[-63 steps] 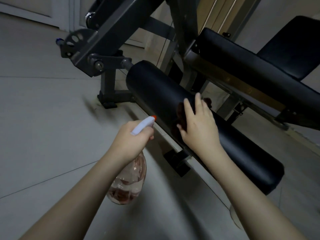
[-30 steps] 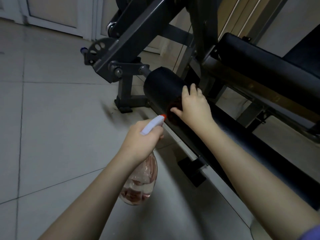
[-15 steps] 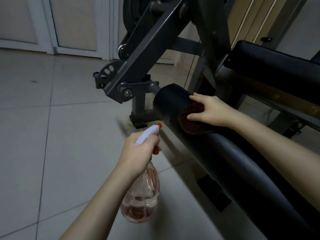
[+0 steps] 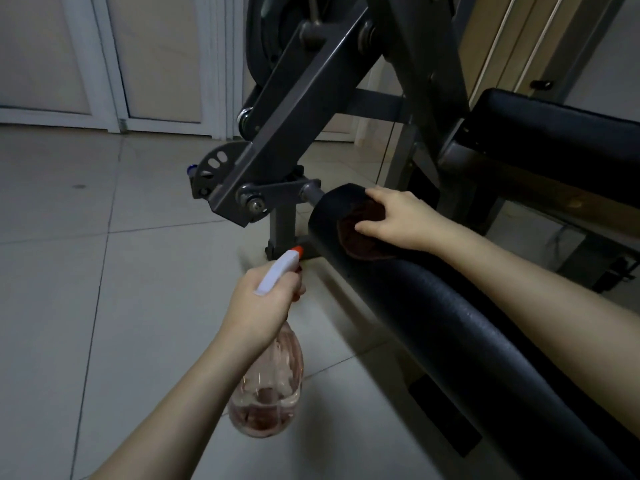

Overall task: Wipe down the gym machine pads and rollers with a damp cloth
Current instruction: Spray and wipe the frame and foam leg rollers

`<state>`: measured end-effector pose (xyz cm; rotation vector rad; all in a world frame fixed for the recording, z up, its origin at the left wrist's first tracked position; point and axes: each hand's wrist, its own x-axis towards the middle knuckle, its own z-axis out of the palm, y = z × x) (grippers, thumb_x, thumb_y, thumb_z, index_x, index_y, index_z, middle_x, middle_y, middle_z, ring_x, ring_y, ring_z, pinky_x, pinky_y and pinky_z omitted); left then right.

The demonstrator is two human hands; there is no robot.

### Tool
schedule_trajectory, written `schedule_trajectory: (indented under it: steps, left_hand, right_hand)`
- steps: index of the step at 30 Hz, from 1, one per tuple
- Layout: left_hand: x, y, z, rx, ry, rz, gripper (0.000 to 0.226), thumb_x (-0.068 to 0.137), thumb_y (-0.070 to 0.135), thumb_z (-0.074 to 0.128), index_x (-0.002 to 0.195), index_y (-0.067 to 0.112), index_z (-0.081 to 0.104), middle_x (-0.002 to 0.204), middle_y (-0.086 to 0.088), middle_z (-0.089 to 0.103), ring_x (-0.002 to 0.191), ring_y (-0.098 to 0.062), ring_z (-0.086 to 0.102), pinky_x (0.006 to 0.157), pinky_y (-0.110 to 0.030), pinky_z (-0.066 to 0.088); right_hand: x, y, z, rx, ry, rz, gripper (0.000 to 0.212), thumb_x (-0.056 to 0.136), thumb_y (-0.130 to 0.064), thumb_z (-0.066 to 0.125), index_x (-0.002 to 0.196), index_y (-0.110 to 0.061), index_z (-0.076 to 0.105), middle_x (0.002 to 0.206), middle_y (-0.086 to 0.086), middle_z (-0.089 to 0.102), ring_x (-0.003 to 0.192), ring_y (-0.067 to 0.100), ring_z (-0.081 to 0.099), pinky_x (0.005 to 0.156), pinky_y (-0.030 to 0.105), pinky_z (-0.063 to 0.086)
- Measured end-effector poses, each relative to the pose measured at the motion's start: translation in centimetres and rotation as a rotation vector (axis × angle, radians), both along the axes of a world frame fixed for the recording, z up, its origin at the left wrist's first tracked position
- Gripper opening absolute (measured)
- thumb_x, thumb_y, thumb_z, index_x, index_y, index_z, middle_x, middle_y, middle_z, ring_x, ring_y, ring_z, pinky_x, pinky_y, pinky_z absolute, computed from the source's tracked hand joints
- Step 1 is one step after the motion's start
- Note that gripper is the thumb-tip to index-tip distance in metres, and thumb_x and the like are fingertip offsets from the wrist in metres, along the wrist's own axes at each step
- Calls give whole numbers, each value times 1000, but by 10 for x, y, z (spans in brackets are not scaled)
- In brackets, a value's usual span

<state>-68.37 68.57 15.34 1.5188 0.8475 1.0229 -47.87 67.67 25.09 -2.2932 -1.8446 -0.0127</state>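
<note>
The dark brown cloth (image 4: 360,237) lies on the near-left end of the black foam roller (image 4: 440,317), close to its metal axle. The right hand (image 4: 398,220) presses it flat there, fingers together and draped over the roller's curve. Lower left, the left hand (image 4: 259,306) grips the neck of a clear spray bottle (image 4: 270,389), nozzle pointing toward the roller. Behind sits a black seat pad (image 4: 561,133), and pale tiled floor (image 4: 86,289) lies beneath.

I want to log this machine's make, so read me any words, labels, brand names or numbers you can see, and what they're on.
None can be read. The spray bottle, the black roller, the grey machine frame and the upper pad show no words, labels or numbers in this view.
</note>
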Motion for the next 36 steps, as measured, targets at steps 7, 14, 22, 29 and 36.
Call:
schedule_trajectory:
  steps: [7,14,22,29,36]
  left_hand:
    - [-4,12,-9,-81,-10,-43,30,93,25,53,83,-3,59,76,-15,65,67,-14,54,60,-29,37]
    - [-2,21,2,-89,-36,-59,29,86,27,55,82,-1,62,69,-6,63,66,-15,52,65,-29,37]
    - [0,32,11,-122,-22,-101,37,78,35,53,83,0,64,71,-6,67,68,-19,52,64,-30,38]
    - [-6,33,6,-116,-11,-61,22,94,19,52,78,21,67,72,-6,67,69,-17,55,65,-30,40]
    - [-14,21,-10,-113,-1,-103,21,93,17,50,79,20,66,72,-4,64,66,-15,52,59,-26,39]
  right_hand:
    - [-21,9,-1,-70,-242,16,59,92,-33,56,142,-10,34,148,11,33,133,29,36,107,38,32]
    - [-40,79,-17,10,-326,40,53,88,-27,58,136,-12,43,144,11,37,133,27,35,105,39,34]
    - [-38,16,-30,-139,-510,273,59,89,-23,58,144,-15,36,156,5,22,145,21,13,118,34,15]
    - [-55,31,-38,-140,-587,163,79,84,-21,63,149,-6,19,158,15,5,142,28,18,117,36,21]
    - [-51,-36,-42,-174,-630,195,66,88,-23,58,147,-12,29,157,4,16,145,19,11,117,30,4]
